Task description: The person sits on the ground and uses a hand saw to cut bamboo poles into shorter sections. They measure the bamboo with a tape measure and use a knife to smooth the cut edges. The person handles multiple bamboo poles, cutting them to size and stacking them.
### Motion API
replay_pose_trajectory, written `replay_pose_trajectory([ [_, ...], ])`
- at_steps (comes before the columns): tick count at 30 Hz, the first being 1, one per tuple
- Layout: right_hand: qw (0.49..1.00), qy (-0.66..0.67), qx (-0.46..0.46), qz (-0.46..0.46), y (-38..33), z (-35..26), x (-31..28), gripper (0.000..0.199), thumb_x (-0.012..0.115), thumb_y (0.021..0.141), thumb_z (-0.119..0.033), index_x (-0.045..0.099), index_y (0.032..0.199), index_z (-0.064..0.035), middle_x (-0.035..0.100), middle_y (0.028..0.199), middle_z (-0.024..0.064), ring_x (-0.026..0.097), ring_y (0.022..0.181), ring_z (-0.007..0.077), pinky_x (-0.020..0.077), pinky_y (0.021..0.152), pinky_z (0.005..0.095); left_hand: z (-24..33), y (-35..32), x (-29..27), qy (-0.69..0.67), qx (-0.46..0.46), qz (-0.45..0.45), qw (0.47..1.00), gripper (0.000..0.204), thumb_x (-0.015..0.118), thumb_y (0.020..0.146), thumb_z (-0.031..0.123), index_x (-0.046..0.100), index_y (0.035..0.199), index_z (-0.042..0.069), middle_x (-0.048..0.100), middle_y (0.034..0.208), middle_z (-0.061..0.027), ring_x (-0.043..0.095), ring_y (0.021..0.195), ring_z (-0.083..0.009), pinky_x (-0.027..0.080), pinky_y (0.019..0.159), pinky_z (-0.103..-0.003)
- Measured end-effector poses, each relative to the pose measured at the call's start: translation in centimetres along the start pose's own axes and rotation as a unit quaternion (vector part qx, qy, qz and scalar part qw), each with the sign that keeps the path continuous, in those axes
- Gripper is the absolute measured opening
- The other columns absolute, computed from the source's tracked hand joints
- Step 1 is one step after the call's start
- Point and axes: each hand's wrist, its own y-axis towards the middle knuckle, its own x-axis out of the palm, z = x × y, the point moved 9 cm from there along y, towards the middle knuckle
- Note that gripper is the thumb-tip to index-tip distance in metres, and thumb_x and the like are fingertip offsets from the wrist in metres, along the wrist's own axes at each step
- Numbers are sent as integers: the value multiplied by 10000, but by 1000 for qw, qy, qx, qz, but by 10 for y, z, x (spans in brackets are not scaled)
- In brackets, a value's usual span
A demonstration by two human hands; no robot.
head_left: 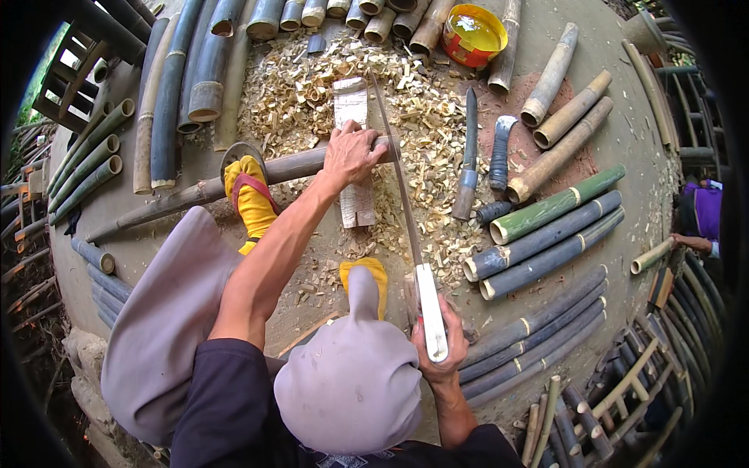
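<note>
Head view: sawing step. Left hand grip closed on bamboo pole over wood block; right hand clenches saw handle. Next: steady strokes, likely.

Only one package noted: a round open tin, red-walled with a yellow inside, standing at the far edge of the ground among the bamboo pole ends; no labels, signs or screens seen.
</note>
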Motion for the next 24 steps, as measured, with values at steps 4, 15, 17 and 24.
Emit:
replay_pose_trajectory([
  [4, 999, -39, 8, -14, -35, -9, -22, 489, 701, 731, -13, 535, 1170, 125, 653, 1050, 251, 695, 850, 283, 550, 730, 327, 11, -5, 3, 39, 16, 39, 998, 438, 452, 898, 453, 667, 1067, 110, 685, 989, -61, 539, 1048, -234, 401, 884, -398],
  [15, 1000, -15, 12, 10, 20, 20, 14, 450, 665, 762, 12, 552, 1189, 93, 669, 1007, 199, 684, 807, 242, 541, 714, 320, 22, -14, 4, 34, 31, 73, 996, 391, 465, 899, 422, 666, 1031, 114, 690, 955, -53, 553, 995, -212, 413, 861, -370],
  [17, 999, -36, 0, 3, -11, 13, -6, 455, 680, 752, -10, 556, 1173, 109, 668, 1009, 219, 690, 825, 262, 548, 734, 329, 18, -16, 2, 42, 26, 75, 996, 391, 465, 899, 421, 665, 1038, 115, 690, 953, -54, 554, 992, -213, 414, 858, -371],
  [24, 998, -57, 23, -17, -18, 17, -19, 470, 673, 735, -25, 561, 1169, 118, 666, 1034, 243, 699, 856, 307, 554, 764, 350, 25, -16, 15, 44, 19, 56, 997, 420, 452, 895, 440, 658, 1068, 118, 689, 960, -66, 550, 997, -221, 413, 862, -373],
])
